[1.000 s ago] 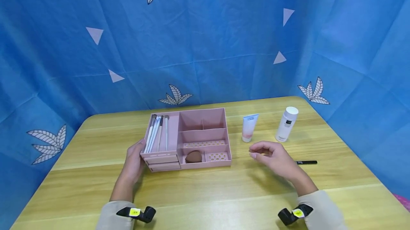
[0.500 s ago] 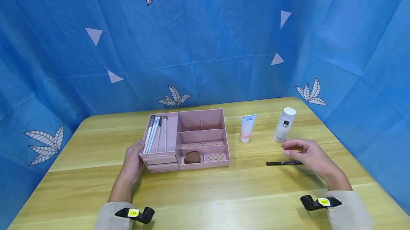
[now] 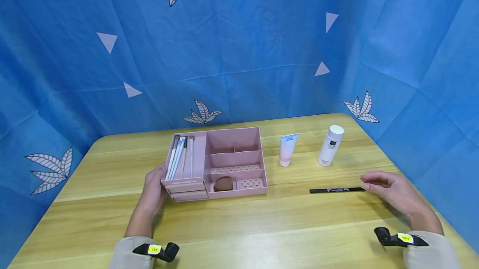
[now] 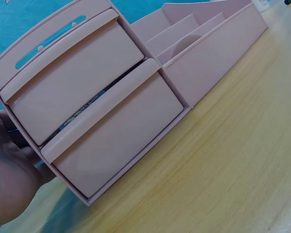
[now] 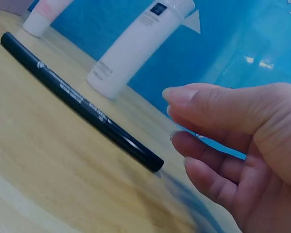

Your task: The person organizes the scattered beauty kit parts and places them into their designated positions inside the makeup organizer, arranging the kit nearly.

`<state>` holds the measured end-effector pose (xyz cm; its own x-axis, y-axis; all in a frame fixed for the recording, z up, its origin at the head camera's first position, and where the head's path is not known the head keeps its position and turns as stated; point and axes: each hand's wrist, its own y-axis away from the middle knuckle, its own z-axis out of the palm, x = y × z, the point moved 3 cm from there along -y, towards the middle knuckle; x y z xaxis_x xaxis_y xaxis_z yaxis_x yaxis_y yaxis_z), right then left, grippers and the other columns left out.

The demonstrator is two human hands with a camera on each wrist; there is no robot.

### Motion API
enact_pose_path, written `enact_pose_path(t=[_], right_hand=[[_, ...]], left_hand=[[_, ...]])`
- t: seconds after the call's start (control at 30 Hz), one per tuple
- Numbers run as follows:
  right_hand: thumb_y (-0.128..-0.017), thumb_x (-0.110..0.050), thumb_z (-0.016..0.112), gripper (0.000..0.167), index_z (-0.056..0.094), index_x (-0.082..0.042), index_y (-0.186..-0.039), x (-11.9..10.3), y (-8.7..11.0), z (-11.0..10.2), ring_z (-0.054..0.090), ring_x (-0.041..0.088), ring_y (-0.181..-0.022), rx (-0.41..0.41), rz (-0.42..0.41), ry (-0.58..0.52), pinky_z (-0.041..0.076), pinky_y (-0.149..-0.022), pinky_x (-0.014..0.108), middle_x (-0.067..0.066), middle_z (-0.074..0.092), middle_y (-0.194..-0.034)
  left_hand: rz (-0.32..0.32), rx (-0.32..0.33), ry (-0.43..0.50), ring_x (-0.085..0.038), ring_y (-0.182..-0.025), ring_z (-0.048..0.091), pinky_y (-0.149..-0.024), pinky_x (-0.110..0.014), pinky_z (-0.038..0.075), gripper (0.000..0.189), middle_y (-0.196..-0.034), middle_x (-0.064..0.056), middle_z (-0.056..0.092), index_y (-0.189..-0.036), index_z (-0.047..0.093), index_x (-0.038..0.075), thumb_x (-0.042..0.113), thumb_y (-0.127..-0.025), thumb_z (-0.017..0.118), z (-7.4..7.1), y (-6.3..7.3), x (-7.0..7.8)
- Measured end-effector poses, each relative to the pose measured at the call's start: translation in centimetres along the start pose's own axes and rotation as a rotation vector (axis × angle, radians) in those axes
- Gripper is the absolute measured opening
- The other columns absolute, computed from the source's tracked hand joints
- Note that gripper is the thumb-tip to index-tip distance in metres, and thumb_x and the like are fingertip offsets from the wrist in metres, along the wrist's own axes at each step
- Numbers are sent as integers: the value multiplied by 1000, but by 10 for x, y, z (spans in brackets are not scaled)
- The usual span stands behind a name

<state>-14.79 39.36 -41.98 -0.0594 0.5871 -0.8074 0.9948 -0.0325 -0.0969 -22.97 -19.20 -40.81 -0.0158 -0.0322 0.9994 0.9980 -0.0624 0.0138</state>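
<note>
A pink desk organizer (image 3: 198, 156) stands on the left half of the table. My left hand (image 3: 152, 188) rests against its left side, fingers reaching along the wall in the left wrist view. Several makeup brushes (image 3: 177, 159) lie in its left top tray, and a brown makeup sponge (image 3: 223, 183) sits in a front compartment. Two shut drawers (image 4: 111, 131) face forward. My right hand (image 3: 391, 192) hovers by the right end of a slim black cosmetic pen (image 3: 333, 190), holding nothing. In the right wrist view, its loosely bent fingers are apart from the pen (image 5: 77, 99).
Right of the organizer, a small pink-and-blue tube (image 3: 288, 150) stands on its cap. Farther right is a white bottle (image 3: 330, 146), behind the pen. The wooden table (image 3: 239, 227) ends at a blue patterned curtain (image 3: 239, 44).
My right hand has moved right, passing over the pen to its right end, so that most of the pen now shows. My left hand stays against the organizer.
</note>
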Motion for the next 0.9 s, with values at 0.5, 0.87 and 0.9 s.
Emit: enact_pose_path(t=[0.5, 0.87, 0.9], right_hand=[[-81, -18, 74, 24, 71, -6, -101, 6, -5, 12, 54, -9, -84, -89, -44, 263, 48, -69, 16, 10, 69, -100], [-83, -7, 69, 12, 67, -1, -93, 0, -8, 21, 52, -3, -73, -241, -132, 190, 47, -62, 19, 0, 64, -86], [-84, -7, 68, 11, 66, -1, -93, -1, -9, 22, 51, -2, -72, -255, -136, 183, 47, -61, 19, 0, 63, -85]], left_hand=[[-19, -17, -42, 2, -115, 47, -99, -13, 39, 56, -142, -18, 37, -142, 30, -7, 34, -103, 25, -1, 0, -1], [-5, -13, -52, 2, -114, 48, -98, -13, 39, 56, -139, -16, 40, -141, 32, -7, 34, -103, 25, -1, 0, -1], [-1, -10, -47, 4, -111, 50, -97, -12, 40, 56, -136, -14, 43, -141, 33, -7, 34, -103, 26, -1, 0, -1]])
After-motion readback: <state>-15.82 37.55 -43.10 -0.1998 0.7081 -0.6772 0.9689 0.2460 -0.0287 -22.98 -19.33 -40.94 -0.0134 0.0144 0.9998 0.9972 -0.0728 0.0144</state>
